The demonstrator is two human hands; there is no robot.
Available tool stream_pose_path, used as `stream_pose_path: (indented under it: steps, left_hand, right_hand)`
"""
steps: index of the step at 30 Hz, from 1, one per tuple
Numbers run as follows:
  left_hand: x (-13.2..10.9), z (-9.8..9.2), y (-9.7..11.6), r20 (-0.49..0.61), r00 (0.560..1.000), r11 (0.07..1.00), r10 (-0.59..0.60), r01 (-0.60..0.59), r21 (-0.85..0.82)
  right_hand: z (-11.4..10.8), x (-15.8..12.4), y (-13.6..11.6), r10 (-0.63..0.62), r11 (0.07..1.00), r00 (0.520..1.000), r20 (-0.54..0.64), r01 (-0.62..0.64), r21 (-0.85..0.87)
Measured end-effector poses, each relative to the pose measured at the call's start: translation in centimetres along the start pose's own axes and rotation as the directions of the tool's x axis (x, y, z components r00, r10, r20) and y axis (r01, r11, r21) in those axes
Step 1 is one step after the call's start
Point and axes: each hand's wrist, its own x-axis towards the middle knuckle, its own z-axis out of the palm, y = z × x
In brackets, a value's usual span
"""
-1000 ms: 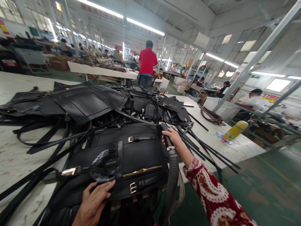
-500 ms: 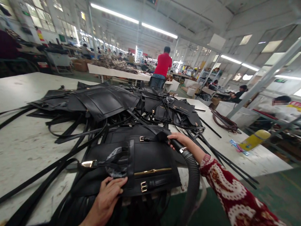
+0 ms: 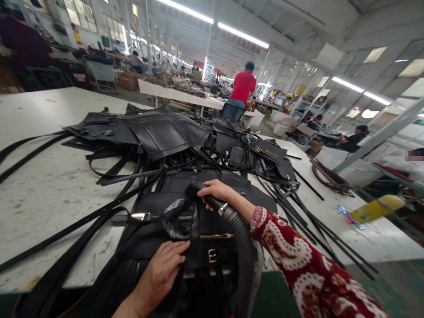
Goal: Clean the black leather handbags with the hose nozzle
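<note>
In front of me a black leather bag (image 3: 207,221) lies on the table, with a gold zipper (image 3: 216,236), a gold buckle (image 3: 212,256) and clear plastic wrap (image 3: 174,230) around its handle. My left hand (image 3: 163,267) rests on the bag's near edge, its fingers stretched out and lying flat. Wrapped around the black nozzle (image 3: 213,203) of a grey ribbed vacuum hose (image 3: 242,237) is my right hand (image 3: 218,191). The nozzle's tip is over the upper middle of the bag. Below my right forearm the hose hangs past the table's near edge and covers part of the bag.
Behind the bag, a heap of black bags (image 3: 165,130) with trailing straps (image 3: 325,224) spreads over the white table (image 3: 42,192). A yellow bottle (image 3: 379,209) lies to the right, near a brown coil (image 3: 329,176). Beyond the table a person in red (image 3: 243,87) faces away.
My right hand has swept the nozzle leftward across the bag, and the hose followed. My left hand stays on the near edge. The whole view has shifted slightly.
</note>
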Motion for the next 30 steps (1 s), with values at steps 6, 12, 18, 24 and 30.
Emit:
stream_pose_path:
  steps: [6,12,18,24,30]
  left_hand:
    - [-1.9,-0.9,-0.7,-0.061,0.995,0.980,-0.078,0.088,0.179]
    - [-2.6,-1.1,-0.8,-0.059,0.985,0.966,-0.164,0.172,0.191]
    - [-2.0,-0.9,-0.4,-0.041,0.978,0.963,-0.203,0.207,0.171]
    - [-2.0,-1.1,0.0,-0.085,0.959,0.958,-0.269,0.276,0.083]
    - [-1.8,-1.1,0.1,-0.086,0.925,0.929,-0.370,0.369,-0.022]
  right_hand:
    - [-0.2,0.9,-0.6,-0.099,0.995,0.982,-0.162,0.096,-0.025]
    - [-0.1,-6.3,2.3,-0.108,0.994,0.993,-0.043,0.107,-0.026]
    - [1.0,-5.0,2.0,-0.051,0.999,0.999,0.018,0.051,-0.018]
    - [1.5,-5.0,1.5,-0.026,1.000,0.999,0.046,0.026,-0.011]
    - [3.1,-14.1,4.9,0.055,0.998,0.966,0.254,-0.054,-0.010]
